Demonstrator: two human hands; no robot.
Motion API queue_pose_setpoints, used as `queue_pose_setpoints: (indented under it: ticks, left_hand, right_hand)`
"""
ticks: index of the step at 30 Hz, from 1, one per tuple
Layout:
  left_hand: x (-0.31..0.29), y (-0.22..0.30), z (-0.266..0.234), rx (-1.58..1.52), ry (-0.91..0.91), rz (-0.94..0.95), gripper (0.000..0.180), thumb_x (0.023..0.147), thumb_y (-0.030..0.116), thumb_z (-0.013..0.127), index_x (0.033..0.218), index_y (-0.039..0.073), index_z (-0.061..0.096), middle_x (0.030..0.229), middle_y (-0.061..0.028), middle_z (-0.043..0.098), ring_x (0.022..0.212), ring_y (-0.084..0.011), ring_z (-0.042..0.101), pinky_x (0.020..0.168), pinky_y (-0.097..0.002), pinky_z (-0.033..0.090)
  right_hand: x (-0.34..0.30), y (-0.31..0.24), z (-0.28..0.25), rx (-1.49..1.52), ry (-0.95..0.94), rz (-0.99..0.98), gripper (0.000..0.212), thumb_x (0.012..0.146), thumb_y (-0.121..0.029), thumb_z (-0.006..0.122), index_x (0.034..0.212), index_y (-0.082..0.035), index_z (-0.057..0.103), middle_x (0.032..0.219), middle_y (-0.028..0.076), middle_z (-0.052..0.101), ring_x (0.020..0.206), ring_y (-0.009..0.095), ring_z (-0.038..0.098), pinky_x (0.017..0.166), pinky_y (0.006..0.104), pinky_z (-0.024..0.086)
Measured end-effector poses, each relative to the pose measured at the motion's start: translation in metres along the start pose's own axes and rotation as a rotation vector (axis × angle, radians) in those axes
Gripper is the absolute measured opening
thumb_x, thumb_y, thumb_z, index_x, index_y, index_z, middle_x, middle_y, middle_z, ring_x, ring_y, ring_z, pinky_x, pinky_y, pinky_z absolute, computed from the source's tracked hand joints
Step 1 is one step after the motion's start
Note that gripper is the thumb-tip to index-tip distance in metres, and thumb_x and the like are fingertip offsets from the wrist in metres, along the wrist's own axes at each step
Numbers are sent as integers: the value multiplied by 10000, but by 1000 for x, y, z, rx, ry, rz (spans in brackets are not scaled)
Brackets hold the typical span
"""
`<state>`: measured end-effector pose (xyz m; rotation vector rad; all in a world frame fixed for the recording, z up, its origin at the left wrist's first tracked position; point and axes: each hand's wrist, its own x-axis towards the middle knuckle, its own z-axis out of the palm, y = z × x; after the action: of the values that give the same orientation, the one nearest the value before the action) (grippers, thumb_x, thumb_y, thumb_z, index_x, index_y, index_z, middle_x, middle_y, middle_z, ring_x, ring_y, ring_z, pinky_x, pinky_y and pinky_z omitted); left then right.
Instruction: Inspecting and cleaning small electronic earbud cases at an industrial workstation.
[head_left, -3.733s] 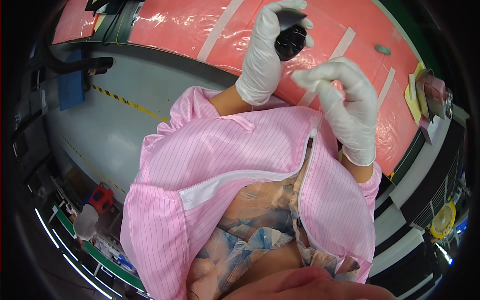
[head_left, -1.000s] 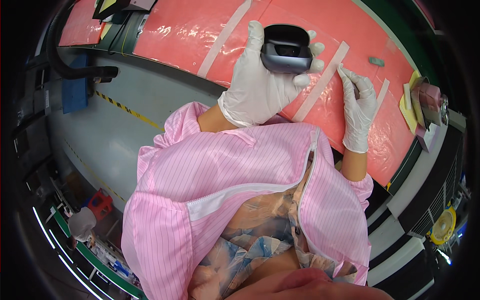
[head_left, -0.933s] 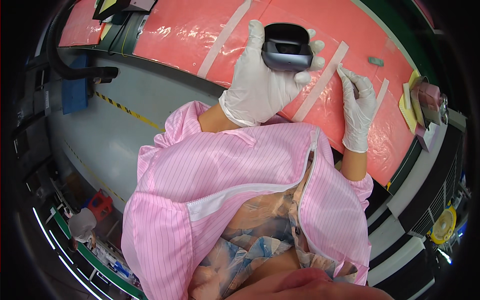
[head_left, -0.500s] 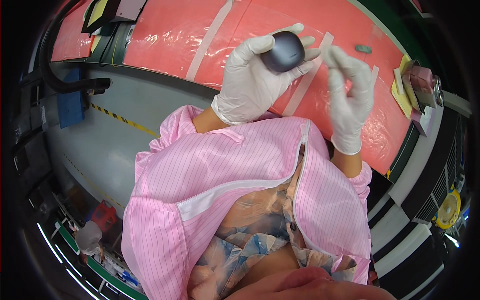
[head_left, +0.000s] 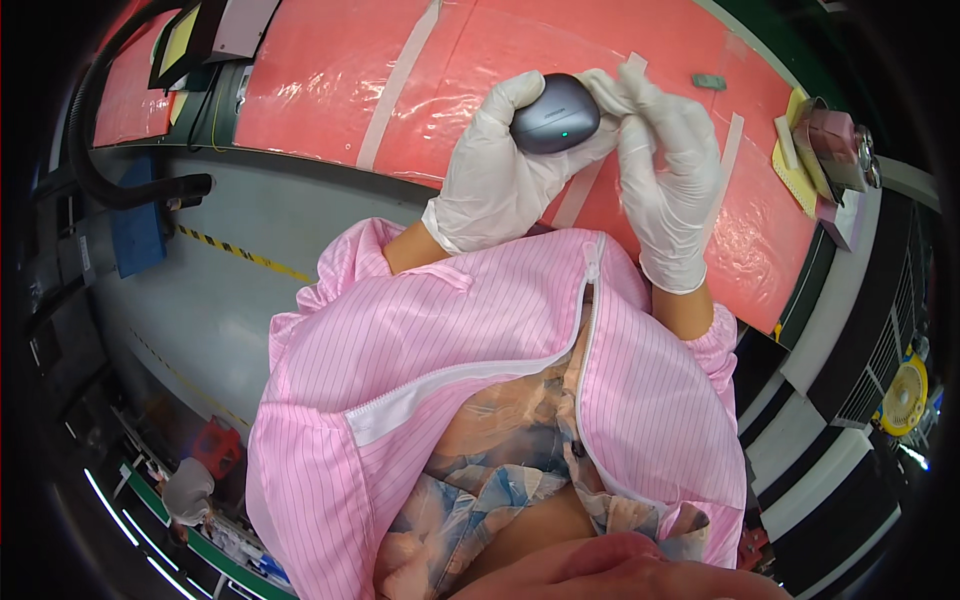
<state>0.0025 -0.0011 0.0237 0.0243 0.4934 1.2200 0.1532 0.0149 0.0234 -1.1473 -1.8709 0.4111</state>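
My left hand (head_left: 510, 165), in a white glove, holds a glossy dark blue-grey earbud charging case (head_left: 556, 115) above the pink work surface. The case is rounded and looks closed; a small green light glows on its side. Just right of the case is my right hand (head_left: 675, 165), gloved too, with fingers bent and thumb and fingertips drawn together. Its fingertips meet the left fingers beside the case. Whatever they pinch, if anything, is hidden there.
Pink sheeting (head_left: 310, 80) with pale tape strips covers the bench. A small grey-green piece (head_left: 709, 81) lies beyond my right hand. At the right edge stand yellow pads (head_left: 793, 165) and a pink-topped container (head_left: 834, 135). A black flexible hose (head_left: 150, 188) hangs at left.
My right hand has moved left, up to the case and the left fingers. The case has turned in my left hand, and a green light now shows on it.
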Motion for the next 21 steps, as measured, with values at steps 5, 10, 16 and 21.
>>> queue_pose_setpoints:
  ticks: [5, 10, 16, 21]
  left_hand:
    - [1, 0, -2, -212, 99, -110, 459, 970, 348, 375, 1184, -42, 489, 1146, -152, 570, 1070, -269, 563, 994, -397, 452]
    - [4, -14, -10, -454, 43, -227, 480, 959, 399, 375, 1192, -8, 479, 1160, -137, 562, 1065, -234, 544, 984, -347, 418]
    - [3, -13, -11, -535, -25, -313, 510, 954, 381, 391, 1270, -17, 435, 1341, -170, 459, 1269, -293, 423, 1086, -396, 325]
    - [8, -14, -11, -588, -66, -358, 553, 950, 351, 406, 1353, -27, 377, 1433, -198, 373, 1347, -343, 335, 1103, -443, 302]
  right_hand:
    - [-4, -8, 0, 233, 69, -63, 361, 802, 101, 584, 1102, -79, 673, 924, 68, 572, 832, 148, 623, 739, 233, 497]
    - [-8, 8, 18, -262, 50, -257, 414, 681, -31, 677, 1052, -213, 705, 739, 13, 525, 644, 195, 546, 590, 316, 460]
    - [-18, 34, -9, 1, 38, 40, 339, 782, 34, 647, 1103, -76, 665, 972, 73, 605, 808, 186, 583, 743, 318, 480]
    - [-20, 46, -28, -137, -41, 53, 464, 784, -138, 676, 1238, -96, 592, 1063, 77, 639, 1120, 186, 524, 1115, 449, 213]
